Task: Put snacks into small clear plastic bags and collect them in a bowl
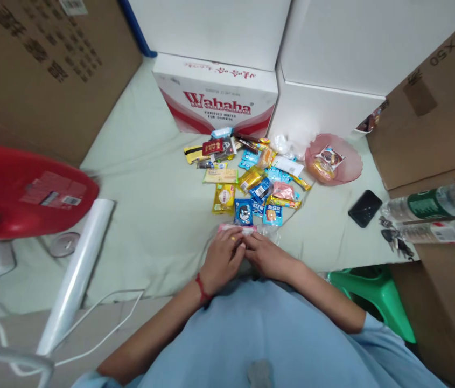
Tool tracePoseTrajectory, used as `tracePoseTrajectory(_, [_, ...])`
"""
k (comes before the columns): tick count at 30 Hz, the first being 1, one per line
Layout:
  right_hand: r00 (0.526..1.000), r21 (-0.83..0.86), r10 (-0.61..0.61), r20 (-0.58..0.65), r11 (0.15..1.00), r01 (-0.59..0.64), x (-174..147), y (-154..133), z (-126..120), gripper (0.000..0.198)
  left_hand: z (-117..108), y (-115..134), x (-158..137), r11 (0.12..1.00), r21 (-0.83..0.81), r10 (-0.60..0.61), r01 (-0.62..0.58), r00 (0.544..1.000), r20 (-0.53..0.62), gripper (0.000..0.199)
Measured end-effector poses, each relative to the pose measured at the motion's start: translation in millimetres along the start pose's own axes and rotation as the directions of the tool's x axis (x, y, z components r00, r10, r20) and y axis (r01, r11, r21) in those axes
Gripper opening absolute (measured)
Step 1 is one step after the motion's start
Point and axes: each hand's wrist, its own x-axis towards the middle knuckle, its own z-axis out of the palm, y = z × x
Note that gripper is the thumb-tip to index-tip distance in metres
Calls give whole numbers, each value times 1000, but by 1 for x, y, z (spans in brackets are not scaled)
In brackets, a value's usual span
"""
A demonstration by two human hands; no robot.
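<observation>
My left hand (225, 256), with a ring and a red string bracelet, lies palm down at the near edge of the cloth-covered table (154, 226). Its fingers are stretched out over a pink-edged clear plastic bag (237, 228), most of which they hide. My right hand (270, 257) rests beside it, fingers extended and touching the left hand near the same bag. Just beyond my fingertips lie small snack packets: a dark blue one (244, 212), a light blue one (272, 214) and a yellow one (224, 198). Several more packets are heaped behind, including a pink one (284, 191).
A Wahaha water carton (219, 102) stands behind the snacks. On the right are a pink bowl (352, 164) holding packets, a black phone (365, 208), keys (397, 245) and plastic bottles (445, 202). A white roll (77, 269) and a red plastic object (29, 188) are left; a green stool (376, 296) is below.
</observation>
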Motion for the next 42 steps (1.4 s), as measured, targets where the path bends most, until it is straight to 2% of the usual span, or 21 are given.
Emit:
tracePoseTrajectory(2, [991, 141, 41, -129, 990, -23, -12, 5, -5, 32, 9, -4, -3, 988, 140, 64, -69, 997, 37, 32])
tracePoseTrajectory(3, [967, 181, 137, -216, 979, -98, -17, 8, -8, 34, 12, -6, -5, 975, 201, 86, -95, 995, 51, 34])
tracePoseTrajectory(4, [917, 195, 265, -299, 957, -213, -22, 10, -10, 34, 14, -8, -8, 960, 252, 108, -120, 992, 61, 37])
tracePoseTrajectory(6, [766, 165, 503, -401, 862, -480, -29, 13, -11, 37, 16, -10, -13, 932, 327, 140, -157, 987, 75, 40])
tracePoseTrajectory(7, [712, 127, 574, -404, 806, -578, -31, 14, -11, 41, 16, -10, -15, 921, 352, 151, -170, 985, 81, 41])
tracePoseTrajectory(8, [695, 85, 614, -376, 769, -634, -32, 14, -11, 42, 16, -11, -16, 912, 368, 157, -179, 984, 89, 43])
tracePoseTrajectory(10, [715, 45, 636, -291, 755, -654, -35, 15, -12, 25, 15, -11, -17, 902, 384, 167, -197, 980, 110, 44])
tracePoseTrajectory(12, [733, 103, 637, -238, 767, -634, -37, 14, -18, 9, 13, -12, -17, 897, 387, 180, -216, 975, 129, 46])
tracePoseTrajectory(16, [716, 362, 681, -154, 713, -601, -24, 9, -42, 10, 11, -14, -18, 897, 373, 192, -238, 969, 156, 51])
tracePoseTrajectory(19, [760, 431, 633, -147, 732, -527, 10, 1, -51, 8, 12, -15, -19, 903, 349, 202, -251, 965, 170, 53])
tracePoseTrajectory(21, [798, 403, 587, -136, 768, -497, 37, -6, -45, 6, 13, -16, -20, 912, 327, 200, -248, 965, 172, 53])
tracePoseTrajectory(24, [814, 312, 568, -120, 800, -512, 69, -13, -26, 13, 11, -24, -22, 937, 241, 219, -254, 962, 163, 56])
tracePoseTrajectory(27, [824, 292, 551, -133, 816, -499, 78, -13, -10, 14, 4, -39, -27, 946, 71, 304, -315, 943, 135, 65])
tracePoseTrajectory(29, [837, 332, 527, -147, 823, -460, 74, -11, -3, 13, -1, -48, -32, 944, -45, 330, -328, 942, 66, 64])
tracePoseTrajectory(32, [846, 388, 501, -182, 827, -406, 66, -7, 1, 12, -3, -54, -35, 971, -69, 220, -228, 970, -102, 47])
tracePoseTrajectory(34, [847, 413, 495, -191, 824, -389, 64, -6, 3, 12, -1, -57, -32, 996, -9, 83, -87, 974, -209, 34])
tracePoseTrajectory(35, [849, 420, 493, -191, 822, -383, 63, -5, 4, 12, 1, -58, -28, 1000, -1, 18, -19, 971, -239, 34])
tracePoseTrajectory(38, [868, 402, 465, -176, 839, -368, 63, -5, 5, 10, 7, -63, -14, 993, -79, -104, 90, 975, -196, 38])
tracePoseTrajectory(40, [892, 348, 422, -161, 870, -349, 61, -7, 5, 12, 9, -64, -6, 988, -113, -123, 105, 979, -165, 33])
tracePoseTrajectory(42, [911, 292, 386, -144, 896, -333, 58, -13, 6, 20, 9, -61, -4, 990, -94, -122, 105, 972, -202, 26])
